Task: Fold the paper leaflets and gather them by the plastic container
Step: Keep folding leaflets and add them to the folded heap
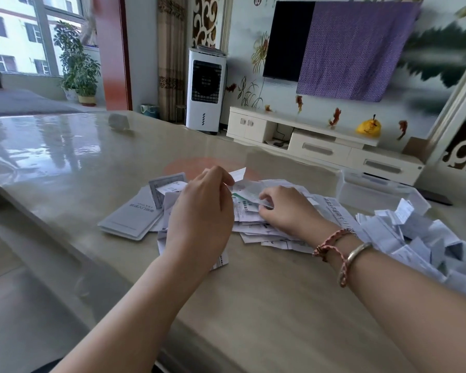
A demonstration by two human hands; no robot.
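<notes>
A loose spread of white paper leaflets (256, 226) lies in the middle of the table. My left hand (202, 211) hovers over it and pinches the upper end of one leaflet (246, 191) that has a green mark. My right hand (288, 208) pinches the same leaflet's lower edge. A heap of folded leaflets (414, 238) lies at the right, just in front of the clear plastic container (371, 189).
A grey booklet (131, 219) and a small card (162, 187) lie left of the spread. The glossy table (65, 162) reaches far left and back, with a small white object (118, 121) near its far edge. The table's left edge drops to the floor.
</notes>
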